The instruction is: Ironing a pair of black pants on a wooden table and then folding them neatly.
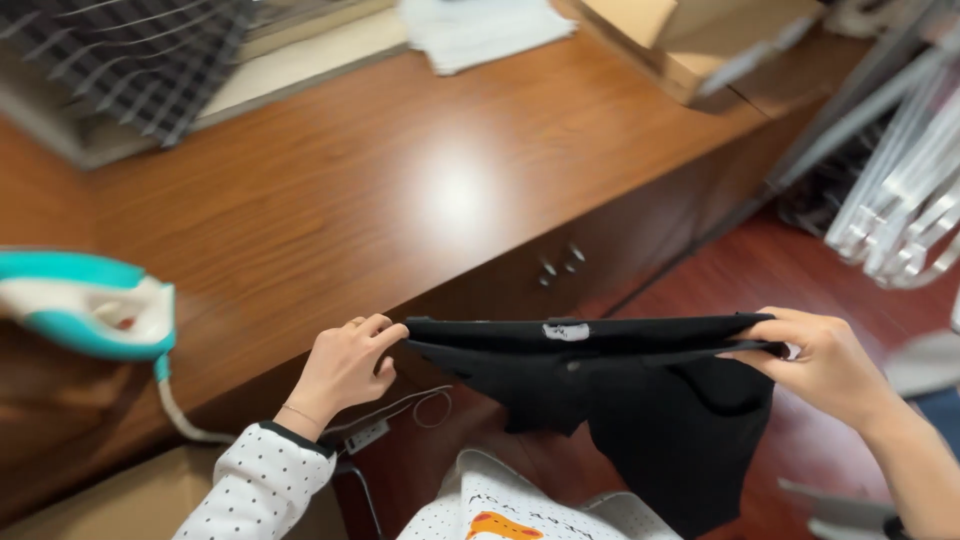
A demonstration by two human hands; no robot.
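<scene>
Nearest the camera, at 6 o'clock, sits a white top [520, 510] with an orange print, and beside it a dotted sleeve [262, 487] leading up to the left hand [345, 368]. That hand pinches the left end of a black garment [610, 385], thumb over curled fingers. The right hand [822, 362], at 3 o'clock, grips the other end the same way, so the cloth is pulled into a flat, taut band between them, in the air just off the counter's front edge. Below the band the rest sags in loose folds. It looks thin, soft and light, limp wherever it is not held, so the stretched top edge and its corners seem the sure places to hold it. A small pale label [566, 331] sits mid-edge. The counter [400, 200] is glossy reddish wood with drawer knobs [560, 262]. At 9 o'clock rests a teal and white iron [90, 305] with a pale cord; at 11 o'clock checked cloth [130, 55]; at 1 o'clock a cardboard box [690, 40]; at 2 o'clock pale hangers [900, 200].
</scene>
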